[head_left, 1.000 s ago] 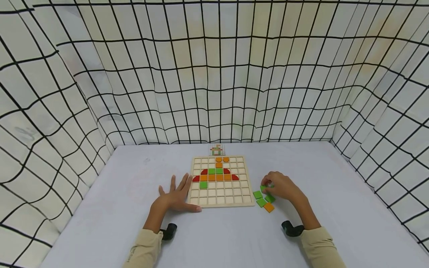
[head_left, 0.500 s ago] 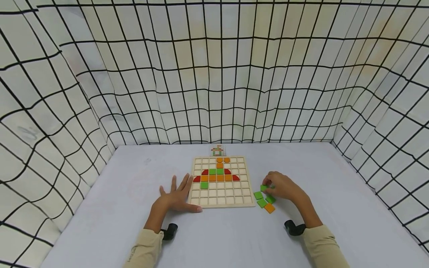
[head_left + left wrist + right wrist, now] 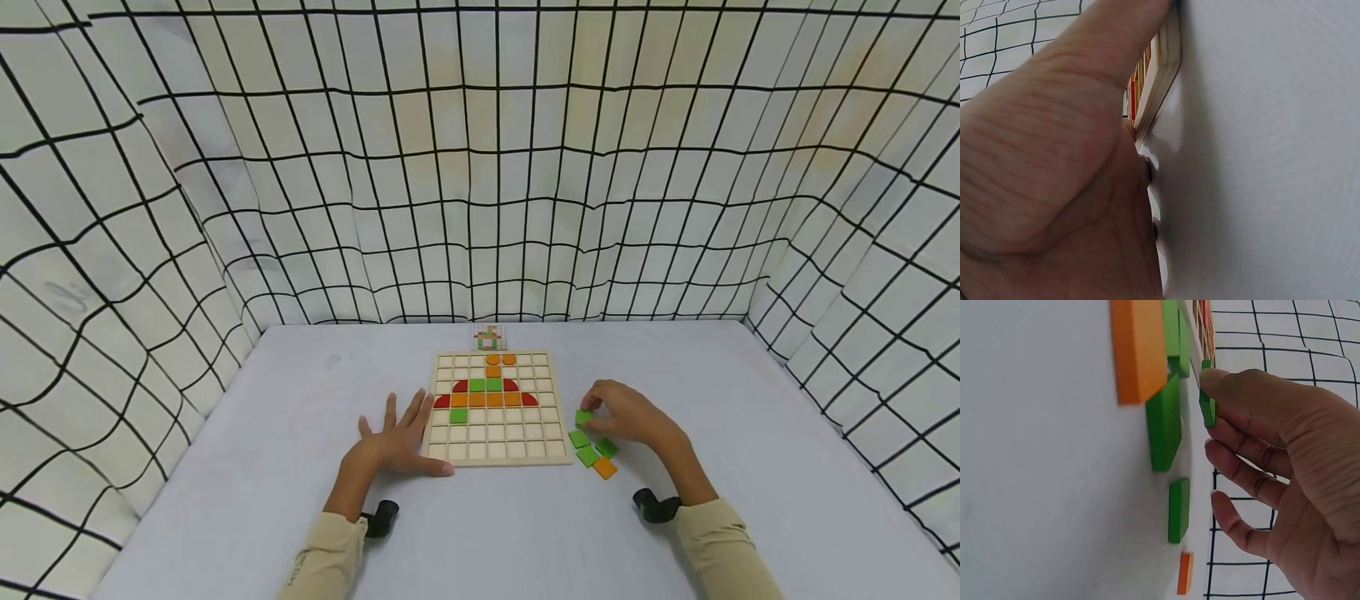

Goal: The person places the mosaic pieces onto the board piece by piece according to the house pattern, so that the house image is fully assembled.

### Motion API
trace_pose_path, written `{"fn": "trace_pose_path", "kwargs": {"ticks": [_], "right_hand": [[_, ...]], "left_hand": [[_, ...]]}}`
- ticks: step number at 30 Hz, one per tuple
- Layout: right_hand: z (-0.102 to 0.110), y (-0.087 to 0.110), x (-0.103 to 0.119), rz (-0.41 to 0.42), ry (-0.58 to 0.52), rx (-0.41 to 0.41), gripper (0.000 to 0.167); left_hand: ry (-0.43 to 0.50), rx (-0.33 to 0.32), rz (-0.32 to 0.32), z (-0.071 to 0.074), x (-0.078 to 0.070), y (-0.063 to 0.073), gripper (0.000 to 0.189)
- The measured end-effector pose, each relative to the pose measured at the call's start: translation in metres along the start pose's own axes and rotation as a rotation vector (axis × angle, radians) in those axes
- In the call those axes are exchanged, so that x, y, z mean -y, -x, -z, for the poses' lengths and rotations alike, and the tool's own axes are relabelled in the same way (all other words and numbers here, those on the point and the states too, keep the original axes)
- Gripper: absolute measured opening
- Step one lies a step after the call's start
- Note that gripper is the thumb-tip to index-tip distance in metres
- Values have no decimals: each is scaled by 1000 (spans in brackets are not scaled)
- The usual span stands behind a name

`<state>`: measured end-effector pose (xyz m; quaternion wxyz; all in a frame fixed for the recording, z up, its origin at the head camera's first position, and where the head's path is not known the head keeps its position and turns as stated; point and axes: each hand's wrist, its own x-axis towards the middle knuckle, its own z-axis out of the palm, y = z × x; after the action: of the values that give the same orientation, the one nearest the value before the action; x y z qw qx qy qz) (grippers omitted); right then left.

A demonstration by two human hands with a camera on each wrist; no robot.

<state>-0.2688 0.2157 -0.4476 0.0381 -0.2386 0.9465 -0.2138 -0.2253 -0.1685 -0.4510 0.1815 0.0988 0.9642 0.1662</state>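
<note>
board (image 3: 1171,47): mostly hidden, left wrist view | card (image 3: 490,337): details too small

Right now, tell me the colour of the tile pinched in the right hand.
The tile in the right hand is green, seen best in the right wrist view.

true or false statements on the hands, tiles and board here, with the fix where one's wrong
The left hand lies spread at the edge of the board. True.
The right hand pinches a green tile. True.
That green tile is set in the board. False: it is held off to the board's right.
A small picture card lies beyond the board's far edge. True.
Every tile lying beside the board is green. False: an orange tile lies there too.
</note>
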Motion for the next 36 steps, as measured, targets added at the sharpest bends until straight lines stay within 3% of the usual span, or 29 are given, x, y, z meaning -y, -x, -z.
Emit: {"fn": "trace_pose_path", "kwargs": {"ticks": [12, 28, 36], "right_hand": [[-8, -21, 29, 78, -72, 49, 19], [-27, -47, 56, 118, -40, 21, 20], [-36, -56, 65, 143, 39, -1, 22]], "left_hand": [[-3, -3, 2, -1, 2, -1, 126], [2, -5, 12, -2, 2, -1, 126], [-15, -3, 13, -2, 2, -1, 125]]}}
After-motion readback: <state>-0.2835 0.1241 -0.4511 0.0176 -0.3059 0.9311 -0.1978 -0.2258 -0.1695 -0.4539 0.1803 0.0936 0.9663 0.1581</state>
